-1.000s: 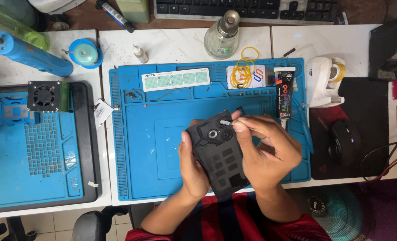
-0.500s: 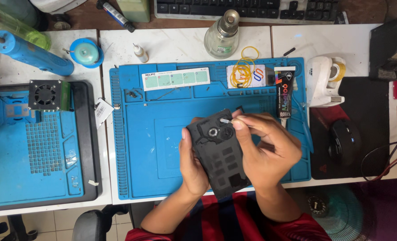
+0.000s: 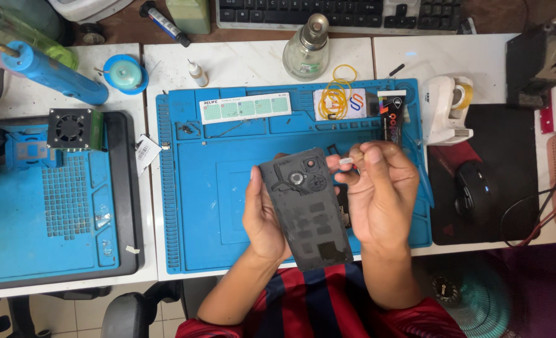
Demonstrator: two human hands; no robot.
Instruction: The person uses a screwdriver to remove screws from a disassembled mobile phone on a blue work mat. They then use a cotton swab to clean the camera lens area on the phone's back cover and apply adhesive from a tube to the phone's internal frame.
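Since half a second ago: right hand (image 3: 381, 194) lifted slightly off the phone back cover (image 3: 309, 209), fingertips now clear of its top edge and pinching a small pale scrap (image 3: 346, 161) just beside the camera corner. Cover itself barely shifted, still tilted, camera cutouts uppermost. Left hand (image 3: 264, 216) unchanged, wrapped around the cover's left edge and underside, gripping it above the blue repair mat (image 3: 215, 206) near the bench's front edge.

Containers next. Glass bottle (image 3: 307, 50) with metal pump top behind the mat, clear liquid inside, level hard to judge. Small white dropper bottle (image 3: 197, 73) upright to its left, contents not visible. Mat's upper trays holding yellow rubber bands (image 3: 339, 94) on a white card, a long pale ruled strip (image 3: 245, 107), a few tiny dark bits at the left recess. White tape dispenser (image 3: 448, 109) to the right with a yellowish roll inside. Blue solder-wick spool (image 3: 124, 72) at left, beside a blue cylindrical tool (image 3: 52, 74).
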